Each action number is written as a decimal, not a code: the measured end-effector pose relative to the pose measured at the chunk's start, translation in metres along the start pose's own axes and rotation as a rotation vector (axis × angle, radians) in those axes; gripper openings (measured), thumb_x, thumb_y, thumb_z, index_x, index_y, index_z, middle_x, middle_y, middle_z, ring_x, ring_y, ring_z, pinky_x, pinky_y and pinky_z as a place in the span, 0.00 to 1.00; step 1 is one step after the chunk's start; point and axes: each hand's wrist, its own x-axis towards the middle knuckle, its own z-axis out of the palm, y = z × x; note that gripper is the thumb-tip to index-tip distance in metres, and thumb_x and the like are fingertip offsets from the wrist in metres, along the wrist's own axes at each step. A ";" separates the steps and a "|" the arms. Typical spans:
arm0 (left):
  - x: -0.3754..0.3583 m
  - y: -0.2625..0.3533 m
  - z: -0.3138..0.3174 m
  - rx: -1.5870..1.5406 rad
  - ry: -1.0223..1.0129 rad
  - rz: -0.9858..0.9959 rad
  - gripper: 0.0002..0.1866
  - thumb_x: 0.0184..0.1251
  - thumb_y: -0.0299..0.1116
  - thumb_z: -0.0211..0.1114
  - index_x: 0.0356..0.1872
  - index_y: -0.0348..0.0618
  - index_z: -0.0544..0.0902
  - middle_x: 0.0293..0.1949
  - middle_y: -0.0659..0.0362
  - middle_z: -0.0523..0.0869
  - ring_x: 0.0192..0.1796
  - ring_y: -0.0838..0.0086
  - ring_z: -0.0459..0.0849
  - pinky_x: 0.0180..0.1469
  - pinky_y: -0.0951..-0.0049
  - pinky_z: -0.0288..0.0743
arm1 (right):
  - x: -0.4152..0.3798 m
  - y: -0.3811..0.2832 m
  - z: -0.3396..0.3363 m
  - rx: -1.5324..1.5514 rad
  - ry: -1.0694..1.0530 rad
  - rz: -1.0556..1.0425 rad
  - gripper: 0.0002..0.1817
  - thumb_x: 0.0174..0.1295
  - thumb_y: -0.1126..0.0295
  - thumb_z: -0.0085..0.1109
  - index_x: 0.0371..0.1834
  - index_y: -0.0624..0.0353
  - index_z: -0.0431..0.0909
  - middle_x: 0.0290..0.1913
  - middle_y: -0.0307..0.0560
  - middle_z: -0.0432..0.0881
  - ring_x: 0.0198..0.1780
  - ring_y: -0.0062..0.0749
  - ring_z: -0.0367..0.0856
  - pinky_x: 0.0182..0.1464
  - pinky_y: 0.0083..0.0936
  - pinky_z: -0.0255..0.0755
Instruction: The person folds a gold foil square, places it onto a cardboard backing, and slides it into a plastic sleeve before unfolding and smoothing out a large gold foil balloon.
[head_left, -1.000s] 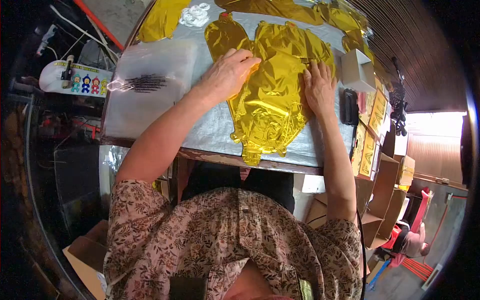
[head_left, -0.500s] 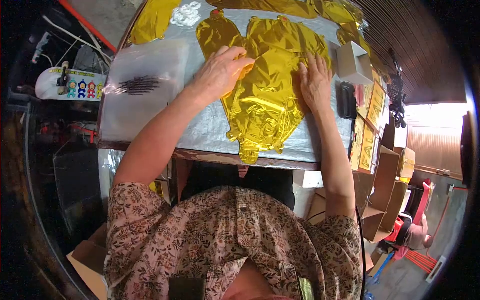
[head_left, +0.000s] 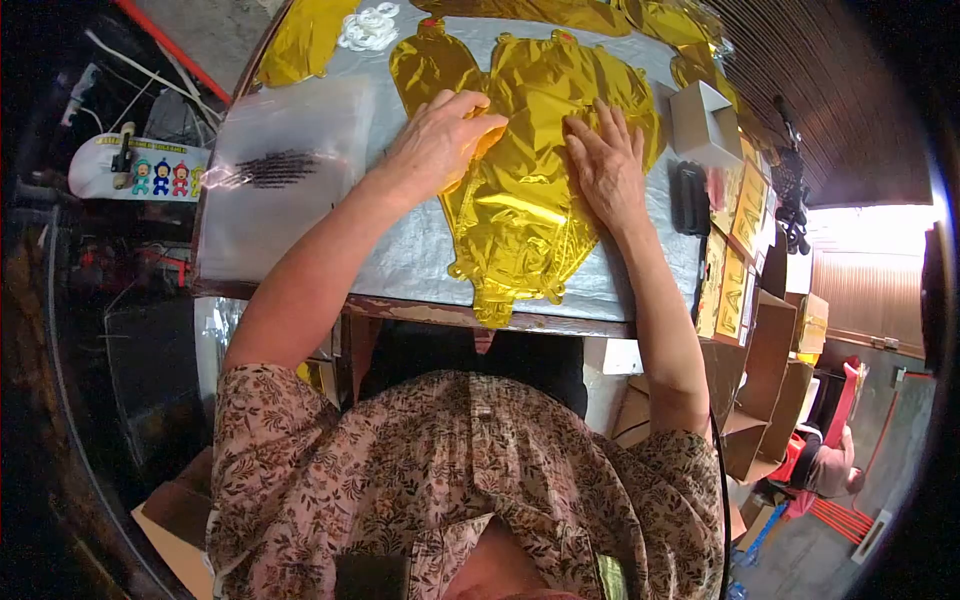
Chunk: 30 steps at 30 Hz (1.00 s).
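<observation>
A shiny gold foil balloon (head_left: 530, 160), flat and creased, lies on the grey table covering in front of me, with its narrow tail hanging at the table's front edge. My left hand (head_left: 445, 140) is curled over the balloon's left side, thumb and fingers closed on a fold of the foil. On the balloon's right part rests my right hand (head_left: 608, 165), flat, with fingers stretched and slightly apart. Another rounded gold foil piece (head_left: 432, 65) lies just beyond my left hand.
Clear plastic sleeves (head_left: 285, 215) lie stacked at the left. Beyond them are a white coiled bundle (head_left: 370, 27) and more gold foil (head_left: 300, 45). At the right are an open white box (head_left: 705, 125), a black object (head_left: 690, 198) and printed boxes (head_left: 735, 295). Another person (head_left: 830, 460) is farther right.
My right hand has slid left across the foil, towards the balloon's middle. My left hand stays nearly in place on the left edge.
</observation>
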 end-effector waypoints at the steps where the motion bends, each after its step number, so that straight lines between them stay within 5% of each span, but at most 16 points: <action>1: 0.000 0.000 0.000 0.000 0.001 -0.002 0.24 0.63 0.18 0.65 0.60 0.47 0.85 0.62 0.49 0.81 0.62 0.51 0.80 0.66 0.57 0.76 | 0.000 -0.001 -0.002 -0.034 -0.024 -0.017 0.20 0.77 0.55 0.55 0.66 0.46 0.83 0.79 0.53 0.68 0.81 0.53 0.60 0.80 0.63 0.48; 16: 0.000 -0.001 0.003 0.033 0.010 -0.009 0.23 0.64 0.19 0.64 0.60 0.47 0.86 0.61 0.52 0.81 0.59 0.54 0.79 0.66 0.59 0.75 | -0.004 -0.013 -0.005 0.016 0.025 -0.066 0.21 0.76 0.59 0.56 0.68 0.53 0.79 0.75 0.57 0.72 0.79 0.55 0.64 0.78 0.62 0.51; 21: -0.001 -0.005 0.007 0.044 0.016 -0.002 0.18 0.70 0.26 0.64 0.58 0.50 0.88 0.61 0.55 0.81 0.62 0.58 0.78 0.66 0.58 0.73 | -0.015 -0.028 -0.013 0.045 -0.081 -0.147 0.23 0.76 0.59 0.57 0.69 0.56 0.78 0.76 0.58 0.71 0.79 0.56 0.63 0.77 0.58 0.54; 24: 0.000 -0.006 0.009 0.039 0.035 -0.003 0.18 0.70 0.27 0.64 0.58 0.51 0.88 0.61 0.55 0.81 0.63 0.59 0.78 0.66 0.59 0.73 | -0.018 -0.027 -0.012 0.058 -0.076 -0.156 0.23 0.74 0.59 0.59 0.67 0.56 0.78 0.75 0.59 0.72 0.78 0.57 0.65 0.76 0.64 0.55; 26: 0.000 -0.005 0.009 0.038 0.048 -0.008 0.18 0.70 0.27 0.64 0.59 0.51 0.88 0.60 0.55 0.81 0.63 0.59 0.78 0.66 0.59 0.73 | -0.017 -0.026 -0.013 0.102 -0.093 -0.113 0.22 0.75 0.59 0.58 0.68 0.56 0.79 0.76 0.57 0.71 0.78 0.56 0.65 0.77 0.54 0.57; 30: -0.001 -0.005 0.010 0.020 0.087 0.019 0.20 0.68 0.22 0.64 0.61 0.46 0.85 0.61 0.54 0.82 0.60 0.56 0.79 0.65 0.59 0.74 | -0.019 -0.024 -0.010 0.141 -0.075 -0.082 0.22 0.75 0.60 0.59 0.67 0.58 0.79 0.75 0.58 0.72 0.78 0.56 0.65 0.77 0.50 0.58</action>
